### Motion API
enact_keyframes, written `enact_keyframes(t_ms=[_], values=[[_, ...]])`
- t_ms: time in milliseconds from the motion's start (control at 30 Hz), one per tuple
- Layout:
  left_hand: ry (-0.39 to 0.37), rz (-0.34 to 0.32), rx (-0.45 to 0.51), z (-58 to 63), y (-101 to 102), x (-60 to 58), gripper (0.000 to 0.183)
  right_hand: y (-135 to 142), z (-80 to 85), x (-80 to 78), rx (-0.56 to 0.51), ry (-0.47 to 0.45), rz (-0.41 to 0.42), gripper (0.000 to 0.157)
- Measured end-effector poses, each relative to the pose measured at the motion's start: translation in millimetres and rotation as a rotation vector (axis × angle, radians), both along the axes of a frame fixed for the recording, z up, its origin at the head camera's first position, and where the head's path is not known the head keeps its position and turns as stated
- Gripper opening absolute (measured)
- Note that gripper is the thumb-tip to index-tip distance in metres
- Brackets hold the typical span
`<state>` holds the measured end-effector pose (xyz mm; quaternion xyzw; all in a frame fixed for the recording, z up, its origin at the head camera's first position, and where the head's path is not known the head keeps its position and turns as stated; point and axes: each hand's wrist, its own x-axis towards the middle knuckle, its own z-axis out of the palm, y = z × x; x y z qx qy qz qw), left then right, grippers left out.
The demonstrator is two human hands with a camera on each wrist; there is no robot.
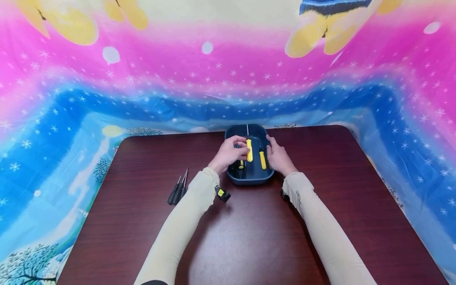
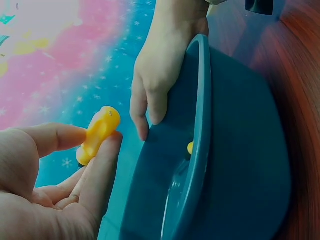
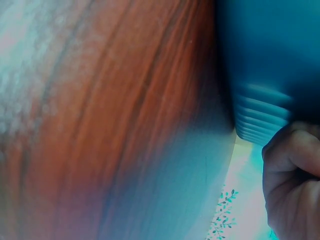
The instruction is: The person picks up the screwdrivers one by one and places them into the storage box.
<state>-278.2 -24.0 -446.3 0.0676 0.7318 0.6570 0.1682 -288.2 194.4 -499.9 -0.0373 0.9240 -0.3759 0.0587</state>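
My left hand (image 1: 233, 152) pinches a screwdriver by its yellow handle (image 1: 249, 151) between thumb and fingers, over the dark blue plastic bin (image 1: 249, 181). The thin metal shaft points away from me. In the left wrist view, the handle (image 2: 100, 132) is held up beside the bin's rim. My right hand (image 1: 279, 157) holds the bin's right side, its fingers extending forward along the rim. Inside the bin lies another yellow-handled screwdriver (image 1: 263, 160), plus a small yellow-and-black piece (image 1: 241, 164) partly covered by my left hand.
Several black-handled screwdrivers (image 1: 177, 193) lie together on the dark wooden table (image 1: 142, 166), left of the bin. A patterned cloth (image 1: 228, 79) hangs behind the table, close to the bin's far edge, and along both sides.
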Motion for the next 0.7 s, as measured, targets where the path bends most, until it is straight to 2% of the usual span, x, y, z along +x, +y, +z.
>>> enact_keyframes(t_ms=[300,700], values=[[-0.036,-0.034,-0.005,-3.6,16.5,-3.9,0.042,-0.6,0.6,-0.7,0.016,0.004,-0.012,0.056],[-0.079,0.049,-0.066,-10.5,35.2,-4.6,0.038,0.0,0.6,-0.7,-0.004,-0.025,-0.025,0.056]])
